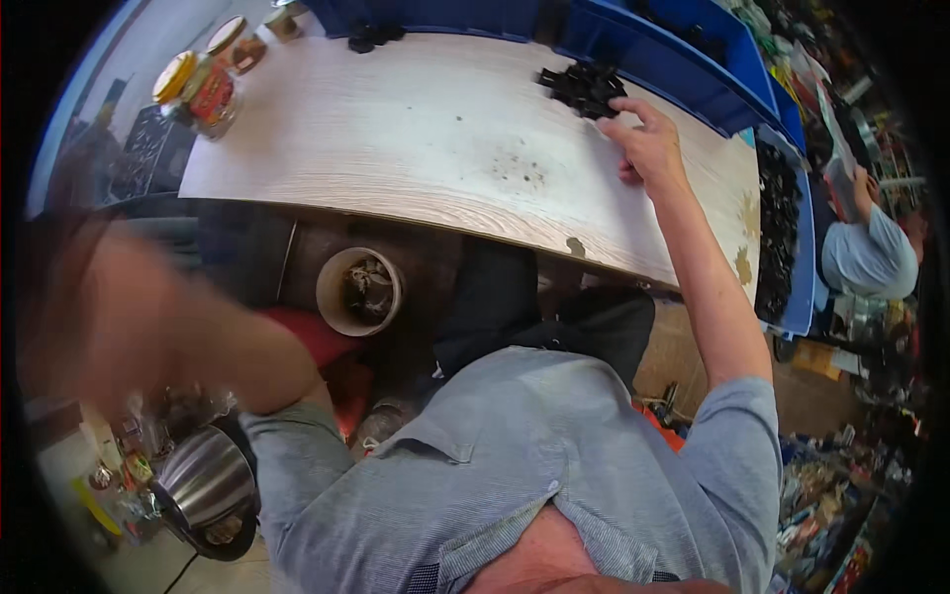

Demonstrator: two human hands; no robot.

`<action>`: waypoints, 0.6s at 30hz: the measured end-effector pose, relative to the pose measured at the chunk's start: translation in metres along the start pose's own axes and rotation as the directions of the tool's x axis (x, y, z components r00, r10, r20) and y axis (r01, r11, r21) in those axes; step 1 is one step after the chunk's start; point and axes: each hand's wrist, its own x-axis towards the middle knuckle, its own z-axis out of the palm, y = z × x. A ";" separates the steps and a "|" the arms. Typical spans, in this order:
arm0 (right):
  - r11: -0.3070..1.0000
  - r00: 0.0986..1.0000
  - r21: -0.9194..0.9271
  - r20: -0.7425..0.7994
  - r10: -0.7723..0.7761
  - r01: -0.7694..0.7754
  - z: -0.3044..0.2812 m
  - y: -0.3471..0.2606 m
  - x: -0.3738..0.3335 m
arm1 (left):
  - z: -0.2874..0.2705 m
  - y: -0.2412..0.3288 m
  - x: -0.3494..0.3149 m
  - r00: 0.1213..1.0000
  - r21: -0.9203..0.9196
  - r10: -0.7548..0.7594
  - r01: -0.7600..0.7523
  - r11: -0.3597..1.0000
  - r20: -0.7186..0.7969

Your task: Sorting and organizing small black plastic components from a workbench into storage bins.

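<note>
Over the right part of a pale wood-grain tabletop (376,139), my right hand (648,148) reaches out with thumb and forefinger apart and nothing visible between them. Its fingertips are at the near right edge of a pile of small black parts (579,87); whether they touch it is hard to say. My left hand (119,307) is off the table at the far left, smeared by motion, so its fingers and anything in them cannot be made out. A smaller cluster of black parts (371,38) lies at the table's back edge.
Blue bins (673,61) line the back; another bin of black parts (779,228) stands at the right end. A yellow-lidded jar (206,96) is at the back left. Below the front edge is a bucket (336,312) with scraps. Another person's sleeve (869,255) shows far right.
</note>
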 end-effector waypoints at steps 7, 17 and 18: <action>0.995 1.000 -0.094 0.025 -0.018 0.020 -0.004 0.006 0.003 | 0.142 0.088 -0.186 0.319 -0.028 -0.329 0.755 0.655 0.889; 1.000 0.994 -0.023 0.107 0.018 -0.016 -0.004 0.007 -0.003 | 0.189 0.085 -0.263 0.540 -0.145 -0.136 0.446 0.883 0.831; 1.000 0.994 -0.014 0.110 0.015 -0.014 -0.007 0.009 -0.003 | 0.188 0.086 -0.261 0.552 -0.209 -0.091 0.457 0.865 0.829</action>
